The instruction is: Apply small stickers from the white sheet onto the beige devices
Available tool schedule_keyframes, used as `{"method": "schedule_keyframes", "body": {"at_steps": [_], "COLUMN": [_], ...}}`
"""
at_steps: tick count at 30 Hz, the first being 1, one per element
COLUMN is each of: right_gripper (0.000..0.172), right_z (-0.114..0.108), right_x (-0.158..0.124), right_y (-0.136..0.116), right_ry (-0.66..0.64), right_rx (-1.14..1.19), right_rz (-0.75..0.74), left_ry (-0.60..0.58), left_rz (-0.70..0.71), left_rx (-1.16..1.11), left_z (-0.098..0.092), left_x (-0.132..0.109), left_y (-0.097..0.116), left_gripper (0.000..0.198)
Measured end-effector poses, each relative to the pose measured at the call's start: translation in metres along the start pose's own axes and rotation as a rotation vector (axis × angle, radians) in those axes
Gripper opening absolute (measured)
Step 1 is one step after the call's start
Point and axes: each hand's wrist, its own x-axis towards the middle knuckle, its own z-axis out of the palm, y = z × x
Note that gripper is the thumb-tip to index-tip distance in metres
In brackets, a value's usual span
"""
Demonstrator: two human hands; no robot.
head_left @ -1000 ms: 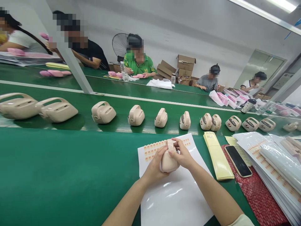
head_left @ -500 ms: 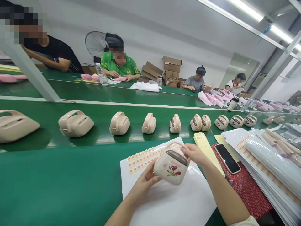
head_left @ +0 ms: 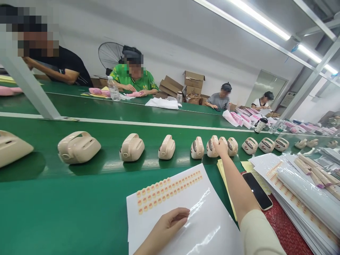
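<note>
Bright, cool light comes from the fluorescent tubes (head_left: 261, 18) at upper right — white glare streaks the glossy sticker sheet (head_left: 209, 221), and dark shadows lie under the cream plastic casings (head_left: 79, 148) on the shiny green belt (head_left: 110, 141). Wide-angle distortion stretches the leftmost casing (head_left: 12, 150) — the far right background looks soft

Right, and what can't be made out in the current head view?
Head view: the right hand hides its own fingertips and parts of the cream devices beside it, so its grip is unclear.
Head view: the right forearm covers much of the yellow strips.
Head view: the picture's left edge cuts off the leftmost device.
Head view: the far-right device is too small for detail.
</note>
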Motion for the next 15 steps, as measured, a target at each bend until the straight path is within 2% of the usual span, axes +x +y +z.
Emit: {"method": "schedule_keyframes", "body": {"at_steps": [3,6,8,12,15], "right_gripper": [0.025,0.026,0.03,0.035,0.032], "right_z": [0.018,0.026,0.023,0.004,-0.007], "right_x": [0.012,0.018,0.022,0.031,0.034], "right_y": [0.002,0.004,0.007,0.023,0.039], "right_ry": [-0.032,-0.045,-0.006,0.157,0.175], "right_rx": [-0.006,-0.02,-0.041,-0.113,-0.16], "right_rz": [-0.016,-0.024,-0.015,0.062,0.101], "left_ry": [0.004,0.0,-0.004,0.003,0.014], "left_rz": [0.006,0.0,-0.011,-0.02,-0.018], "left_rx": [0.011,0.002,-0.005,-0.007,-0.012], "left_z": [-0.002,-0.005,-0.005,-0.005,-0.004], "left_x": [0.001,0.0,0.0,-0.001,0.0], "left_y": [-0.004,-0.006,-0.006,-0.004,-0.004], "left_gripper": [0.021,0.022,0.022,0.023,0.021]}}
